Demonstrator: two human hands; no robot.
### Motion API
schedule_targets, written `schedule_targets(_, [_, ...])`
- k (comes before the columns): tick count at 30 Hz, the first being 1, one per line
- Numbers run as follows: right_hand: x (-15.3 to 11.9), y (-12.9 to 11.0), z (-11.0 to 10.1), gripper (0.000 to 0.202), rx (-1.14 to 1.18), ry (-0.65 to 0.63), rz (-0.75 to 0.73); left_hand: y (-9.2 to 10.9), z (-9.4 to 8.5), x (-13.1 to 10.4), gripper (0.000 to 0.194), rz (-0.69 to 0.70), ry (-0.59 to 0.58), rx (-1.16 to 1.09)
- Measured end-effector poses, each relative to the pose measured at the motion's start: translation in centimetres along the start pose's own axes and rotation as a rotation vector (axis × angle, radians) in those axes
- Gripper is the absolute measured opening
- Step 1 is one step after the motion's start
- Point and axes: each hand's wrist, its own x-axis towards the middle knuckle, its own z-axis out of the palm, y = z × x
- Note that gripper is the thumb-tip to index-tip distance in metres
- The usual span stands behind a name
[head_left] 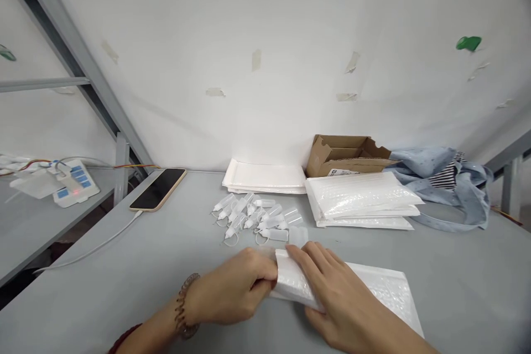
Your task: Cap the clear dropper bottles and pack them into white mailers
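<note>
My left hand [236,290] and right hand [344,301] clamp fingers on a white bubble mailer [373,287] (its opening hidden beneath them) on the grey surface [124,276].

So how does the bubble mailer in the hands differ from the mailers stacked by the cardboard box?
The bubble mailer in the hands is a single piece, while the stacked mailers lie several deep. It sits near the table's front edge, gripped at its end by the left hand and right hand; the stack sits untouched farther back, beside the cardboard box. Its held end looks bent or folded; the stack lies flat. Both are white padded bubble mailers.
</note>
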Motion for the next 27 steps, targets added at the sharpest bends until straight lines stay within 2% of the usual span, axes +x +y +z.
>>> schedule_targets(2, [0.0,0.0,-0.3,0.074,0.037,-0.015,0.001,0.2,-0.8,-0.3,0.026,-0.093,-0.068,-0.129])
schedule_targets(3, [0.0,0.0,-0.4,0.075,0.047,-0.014,0.004,0.2,-1.3,-0.5,0.024,-0.162,-0.048,-0.188])
schedule_targets(4, [-0.1,0.1,-0.5,0.075,0.048,-0.008,0.011,0.2,-1.8,-0.7,0.023,-0.233,0.019,-0.230])
schedule_targets(6, [-0.1,0.2,-0.8,0.076,0.028,0.015,0.026,-0.1,-2.7,-0.9,0.025,-0.349,0.240,-0.225])
schedule_targets(7, [-0.2,0.3,-0.8,0.076,0.009,0.028,0.030,-0.3,-2.9,-1.0,0.029,-0.397,0.313,-0.194])
schedule_targets(8, [-0.2,0.4,-0.9,0.077,-0.012,0.043,0.029,-0.6,-3.0,-1.0,0.034,-0.441,0.327,-0.159])
schedule_targets(9, [-0.2,0.5,-0.9,0.078,-0.035,0.056,0.022,-0.9,-2.9,-0.9,0.037,-0.475,0.282,-0.136])
schedule_targets(11, [-0.3,0.6,-0.8,0.080,-0.091,0.087,-0.020,-1.5,-2.2,-0.7,0.040,-0.509,0.115,-0.146])
schedule_targets(13, [-0.3,0.5,-0.6,0.079,-0.184,0.125,-0.115,-2.1,-1.5,-0.4,0.037,-0.504,0.047,-0.162])
schedule_targets(17, [-0.2,-0.2,0.9,0.059,-0.432,0.238,-0.358,-2.5,-1.1,0.0,0.029,-0.578,0.109,-0.149])
schedule_targets(21, [0.2,-1.0,3.1,0.040,-0.569,0.371,-0.469,-2.3,-1.3,0.1,0.021,-0.666,0.094,-0.214])
schedule_targets(23, [0.4,-1.3,3.5,0.042,-0.582,0.346,-0.475,-2.1,-1.3,0.2,0.021,-0.661,0.090,-0.244])
schedule_targets(27, [0.5,-1.6,3.1,0.049,-0.560,0.224,-0.436,-2.0,-1.0,0.2,0.024,-0.629,0.064,-0.292])
